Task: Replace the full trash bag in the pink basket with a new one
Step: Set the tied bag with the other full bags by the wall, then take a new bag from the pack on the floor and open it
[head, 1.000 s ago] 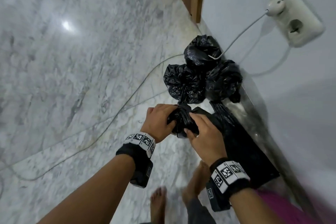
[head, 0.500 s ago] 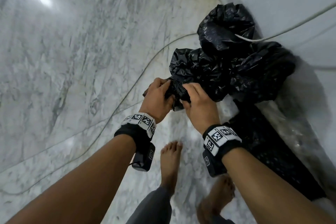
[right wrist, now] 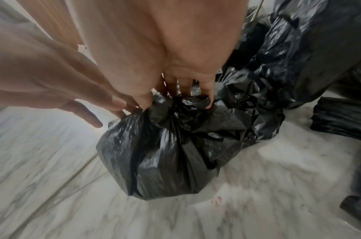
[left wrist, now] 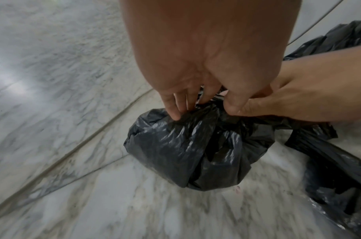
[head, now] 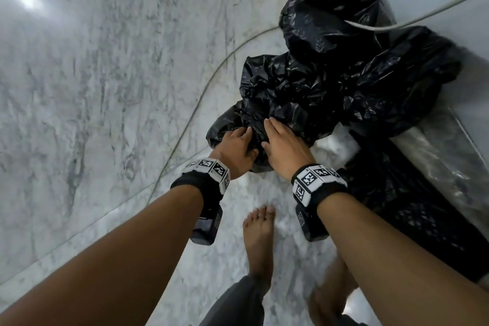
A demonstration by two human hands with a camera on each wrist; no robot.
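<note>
Both hands, left hand [head: 236, 149] and right hand [head: 284, 147], fingers pinching black trash bag [left wrist: 187, 150] top on floor [head: 105, 87]

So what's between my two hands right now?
The gathered neck of the tied black plastic trash bag, pinched by left hand and right hand; left wrist view.
</note>
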